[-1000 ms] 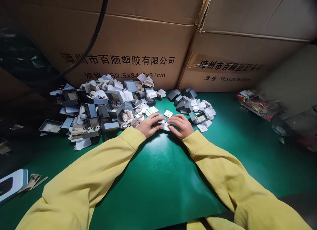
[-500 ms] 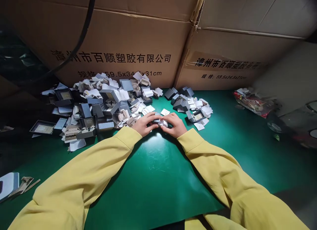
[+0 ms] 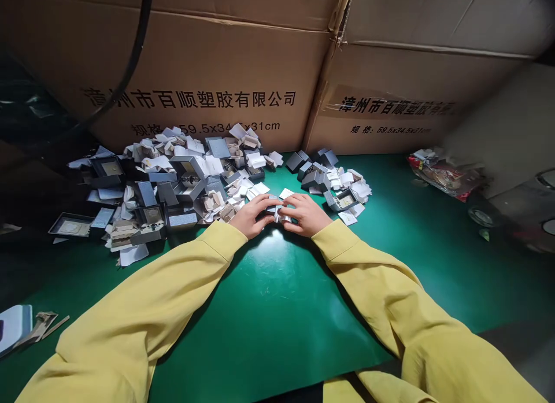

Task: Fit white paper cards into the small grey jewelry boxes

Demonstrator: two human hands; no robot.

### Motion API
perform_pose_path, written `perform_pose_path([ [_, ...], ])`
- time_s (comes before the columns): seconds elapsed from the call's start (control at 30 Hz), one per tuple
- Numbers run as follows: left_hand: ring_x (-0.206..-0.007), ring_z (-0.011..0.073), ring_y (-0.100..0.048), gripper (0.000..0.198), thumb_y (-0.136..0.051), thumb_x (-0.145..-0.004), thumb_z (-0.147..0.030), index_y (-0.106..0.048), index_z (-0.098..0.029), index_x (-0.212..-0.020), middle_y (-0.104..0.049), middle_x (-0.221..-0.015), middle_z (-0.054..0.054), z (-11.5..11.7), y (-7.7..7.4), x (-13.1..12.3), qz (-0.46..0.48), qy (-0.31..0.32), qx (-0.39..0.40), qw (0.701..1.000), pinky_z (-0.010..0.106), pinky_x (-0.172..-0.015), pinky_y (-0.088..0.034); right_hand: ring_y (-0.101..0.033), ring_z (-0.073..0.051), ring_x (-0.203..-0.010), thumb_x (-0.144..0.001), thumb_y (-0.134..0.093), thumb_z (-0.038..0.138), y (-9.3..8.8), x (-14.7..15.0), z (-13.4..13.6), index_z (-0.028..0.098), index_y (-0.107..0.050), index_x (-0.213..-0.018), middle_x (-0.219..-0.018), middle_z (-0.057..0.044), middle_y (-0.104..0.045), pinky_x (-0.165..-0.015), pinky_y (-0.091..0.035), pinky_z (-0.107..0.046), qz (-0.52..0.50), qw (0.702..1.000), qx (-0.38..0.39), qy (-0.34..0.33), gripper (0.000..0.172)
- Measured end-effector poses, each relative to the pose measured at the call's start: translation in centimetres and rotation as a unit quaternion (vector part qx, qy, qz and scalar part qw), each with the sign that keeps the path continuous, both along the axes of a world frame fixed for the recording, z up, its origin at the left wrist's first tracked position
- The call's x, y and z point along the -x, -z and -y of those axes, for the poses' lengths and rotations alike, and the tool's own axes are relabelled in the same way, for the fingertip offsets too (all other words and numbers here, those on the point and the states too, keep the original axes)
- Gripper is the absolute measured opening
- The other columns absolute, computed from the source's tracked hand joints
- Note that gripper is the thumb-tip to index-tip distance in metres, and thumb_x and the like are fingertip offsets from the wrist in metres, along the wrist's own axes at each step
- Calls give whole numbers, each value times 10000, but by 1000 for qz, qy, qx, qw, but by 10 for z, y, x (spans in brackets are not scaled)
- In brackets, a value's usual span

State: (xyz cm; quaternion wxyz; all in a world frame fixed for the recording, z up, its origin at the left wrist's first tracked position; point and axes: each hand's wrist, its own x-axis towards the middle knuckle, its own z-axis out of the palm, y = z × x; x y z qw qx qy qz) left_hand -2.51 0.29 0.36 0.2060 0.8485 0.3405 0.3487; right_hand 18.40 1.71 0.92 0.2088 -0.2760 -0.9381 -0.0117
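Observation:
My left hand [image 3: 252, 215] and my right hand [image 3: 306, 214] meet over the green table, fingertips almost touching. Between them is a small grey box [image 3: 272, 209], largely covered by the fingers. The left thumb and fingers pinch its left side. Curled fingers of the right hand close on its right side, where a pale folded piece shows under them; its exact form is hard to make out. A white paper piece [image 3: 286, 193] lies just behind the hands.
Left of the hands spreads a heap of grey boxes and white paper pieces [image 3: 186, 183]. A smaller pile [image 3: 333, 183] sits right. Large cardboard cartons [image 3: 208, 56] stand behind the green table [image 3: 269, 322]. A red-and-clear plastic bag [image 3: 448, 174] lies far right.
The right hand's fingers have shifted a little and curl more over the box's right side. The left hand keeps its hold. The whole view has moved slightly.

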Motion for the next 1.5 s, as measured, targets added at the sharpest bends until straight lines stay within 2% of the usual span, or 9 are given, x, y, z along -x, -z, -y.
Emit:
perform_pose_path([
  [0.17, -1149, 205, -468, 330, -480, -832, -249, -529, -202, -1155, -496, -1192, 95, 0, 1, 1, 9, -10, 24, 1000, 316, -872, -477, -534, -215, -941, -757, -581, 315, 16, 5, 4, 200, -543, -1034, -1005, -80, -604, -787, -426, -348, -148, 983, 85, 70, 302],
  [0.27, -1121, 206, -489, 337, -499, -820, -253, -538, -201, -1151, -509, -1186, 98, -1, 1, 1, 23, -14, 30, 999, 284, -788, -508, -556, -212, -907, -713, -636, 328, 20, 8, 9, 212, -541, -1010, -955, -57, -623, -766, -456, -341, -196, 964, 136, 116, 333],
  [0.6, -991, 187, -559, 467, -589, -755, -349, -505, -193, -1186, -567, -1157, 71, -2, -1, 1, 54, -42, 81, 994, 268, -707, -527, -564, -192, -888, -702, -651, 286, 15, 14, 13, 214, -594, -939, -929, -42, -648, -753, -477, -314, -242, 952, 151, 107, 254],
  [0.87, -720, 115, -593, 480, -589, -753, -355, -504, -178, -1191, -586, -1111, 71, -1, -3, 2, 28, -62, 77, 995, 253, -668, -508, -508, -195, -884, -745, -588, 242, 16, 8, 4, 190, -619, -964, -940, -63, -633, -801, -449, -342, -220, 973, 70, 30, 227],
  [1.0, -810, 137, -590, 470, -575, -768, -353, -492, -178, -1196, -578, -1109, 70, -1, -3, 2, 21, -55, 71, 996, 250, -685, -504, -467, -207, -900, -742, -577, 240, 17, 7, 1, 195, -613, -996, -965, -68, -601, -808, -428, -364, -164, 984, 68, 25, 260],
  [1.13, -937, 168, -554, 406, -531, -804, -331, -486, -195, -1184, -535, -1125, 81, -1, -2, 1, 14, -20, 50, 998, 250, -695, -497, -446, -218, -903, -752, -571, 265, 13, 6, 2, 205, -612, -991, -986, -69, -580, -795, -405, -376, -101, 992, 66, 32, 250],
  [1.3, -922, 164, -529, 292, -476, -838, -284, -509, -195, -1114, -475, -1053, 80, -2, -3, 0, -34, 5, -6, 999, 281, -775, -469, -439, -223, -932, -769, -555, 277, 12, 6, 3, 210, -616, -980, -1027, -74, -567, -799, -379, -373, -68, 996, 41, 36, 230],
  [1.4, -887, 169, -518, 272, -472, -834, -299, -497, -176, -1076, -470, -1008, 79, -5, -11, 2, -81, 13, -37, 996, 299, -791, -452, -438, -217, -936, -783, -542, 291, 15, 5, 1, 208, -605, -1017, -1053, -73, -568, -801, -369, -369, -68, 996, 32, 36, 256],
  [1.5, -835, 172, -514, 254, -470, -828, -326, -497, -167, -1025, -468, -961, 76, -9, -24, 5, -159, 48, -29, 986, 297, -750, -447, -442, -213, -929, -795, -528, 307, 16, 4, 1, 199, -590, -1053, -1051, -73, -583, -801, -359, -366, -73, 997, 27, 31, 286],
])
